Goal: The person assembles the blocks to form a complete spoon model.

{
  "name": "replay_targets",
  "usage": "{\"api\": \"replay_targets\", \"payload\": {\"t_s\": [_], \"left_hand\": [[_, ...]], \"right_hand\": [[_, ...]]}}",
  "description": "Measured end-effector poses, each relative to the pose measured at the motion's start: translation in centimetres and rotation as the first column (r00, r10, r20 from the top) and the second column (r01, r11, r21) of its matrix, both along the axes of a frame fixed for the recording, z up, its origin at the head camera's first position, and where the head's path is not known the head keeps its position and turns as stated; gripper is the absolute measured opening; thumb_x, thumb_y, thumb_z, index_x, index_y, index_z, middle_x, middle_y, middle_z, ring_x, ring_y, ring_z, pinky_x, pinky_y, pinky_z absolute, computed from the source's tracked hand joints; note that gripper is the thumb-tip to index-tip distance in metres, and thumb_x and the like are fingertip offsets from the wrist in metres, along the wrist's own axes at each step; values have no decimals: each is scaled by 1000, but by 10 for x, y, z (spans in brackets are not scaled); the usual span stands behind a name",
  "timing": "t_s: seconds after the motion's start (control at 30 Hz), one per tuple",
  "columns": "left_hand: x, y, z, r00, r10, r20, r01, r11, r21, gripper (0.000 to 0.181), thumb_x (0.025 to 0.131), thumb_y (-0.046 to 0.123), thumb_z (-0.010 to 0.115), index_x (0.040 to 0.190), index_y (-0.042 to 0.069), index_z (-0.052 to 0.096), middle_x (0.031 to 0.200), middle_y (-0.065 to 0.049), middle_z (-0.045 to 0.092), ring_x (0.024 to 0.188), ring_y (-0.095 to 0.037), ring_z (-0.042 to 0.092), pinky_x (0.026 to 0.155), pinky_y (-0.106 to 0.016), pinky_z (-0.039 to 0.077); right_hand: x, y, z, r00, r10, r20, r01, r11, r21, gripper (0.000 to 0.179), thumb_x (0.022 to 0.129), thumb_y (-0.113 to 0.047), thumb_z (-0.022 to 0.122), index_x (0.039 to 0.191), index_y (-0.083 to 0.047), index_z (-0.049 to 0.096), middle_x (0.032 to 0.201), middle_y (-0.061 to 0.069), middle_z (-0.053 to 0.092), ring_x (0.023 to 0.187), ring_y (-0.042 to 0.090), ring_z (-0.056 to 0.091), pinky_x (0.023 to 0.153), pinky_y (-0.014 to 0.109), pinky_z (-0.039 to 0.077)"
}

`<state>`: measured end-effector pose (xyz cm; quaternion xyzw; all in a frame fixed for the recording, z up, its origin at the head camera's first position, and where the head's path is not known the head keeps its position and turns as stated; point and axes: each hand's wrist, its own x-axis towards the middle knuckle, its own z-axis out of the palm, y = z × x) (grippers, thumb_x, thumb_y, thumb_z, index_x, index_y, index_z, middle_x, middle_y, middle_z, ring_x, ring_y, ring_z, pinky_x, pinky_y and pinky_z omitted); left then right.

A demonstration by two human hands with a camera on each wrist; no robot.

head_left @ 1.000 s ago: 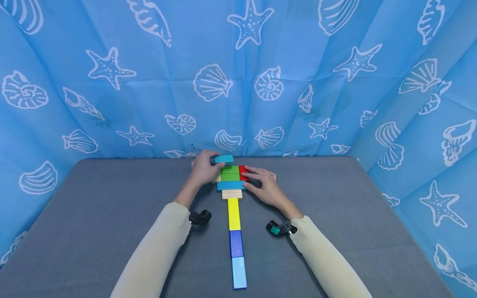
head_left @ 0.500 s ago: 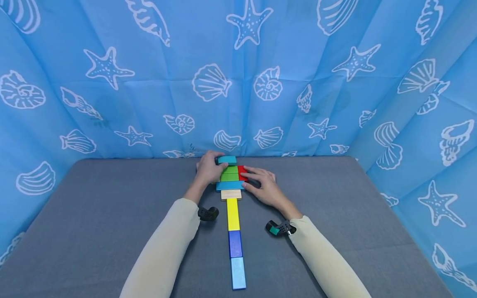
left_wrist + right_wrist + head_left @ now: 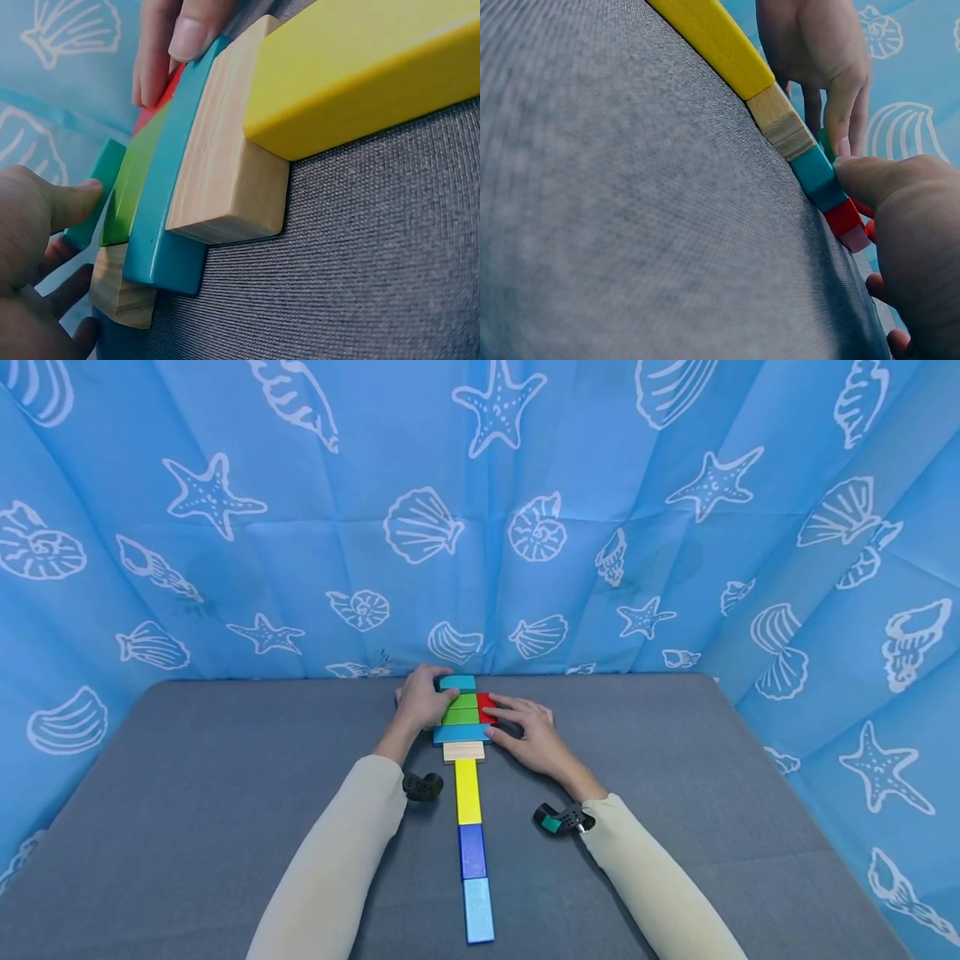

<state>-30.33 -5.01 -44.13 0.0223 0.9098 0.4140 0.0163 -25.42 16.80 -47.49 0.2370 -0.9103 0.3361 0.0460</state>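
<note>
At the far end of a block layout, my left hand (image 3: 418, 700) pinches a teal block (image 3: 459, 682) between thumb and fingers. Closer in lie two green blocks (image 3: 461, 717), with a red block (image 3: 486, 705) to their right and a wooden block (image 3: 122, 289) to their left. A long blue block (image 3: 459, 735) lies crosswise below them, then a short wooden block (image 3: 463, 752). My right hand (image 3: 531, 737) rests at the right side. Its thumb touches the blue block's end, and its extended fingers touch the red block.
From the short wooden block, a yellow block (image 3: 468, 792), a dark blue block (image 3: 472, 852) and a light blue block (image 3: 478, 910) run in a line toward me. They lie on a grey cloth-covered table (image 3: 225, 827). Behind its far edge hangs a blue shell-print curtain (image 3: 315, 543).
My left hand has moved slightly right with the teal block, which now sits lined up above the green blocks. My right hand keeps its place.
</note>
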Motion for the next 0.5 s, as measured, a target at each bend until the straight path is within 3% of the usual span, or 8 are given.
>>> {"api": "replay_targets", "payload": {"t_s": [0.5], "left_hand": [[0,3,3,999,1,32,1,998,-65,37,100,23,66,136,14,64,135,-11,54,130,-32,44,110,-57,23]], "right_hand": [[1,-1,2,1000,3,0,-3,1000,-5,44,98,-32,69,137,-13,65,153,3,49,143,33,38,112,59,18]]}}
